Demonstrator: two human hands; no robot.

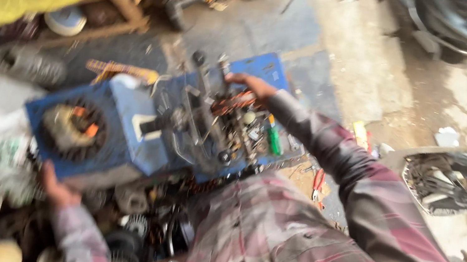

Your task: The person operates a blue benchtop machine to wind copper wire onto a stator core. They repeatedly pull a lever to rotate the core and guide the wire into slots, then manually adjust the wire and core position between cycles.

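Head view: my left hand (56,187) grips underneath and my right hand (251,83) clasps the far edge of the boxy blue metal machine (139,128); it looks heavy and rigid.

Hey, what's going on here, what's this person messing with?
A person in a plaid shirt is handling a blue machine with its casing open, showing copper windings and wiring. The left hand grips its lower near corner, below the round fan grille. The right hand rests on the far edge by the exposed parts. A green-handled screwdriver lies on it, and red pliers lie on the ground. The picture is blurred.
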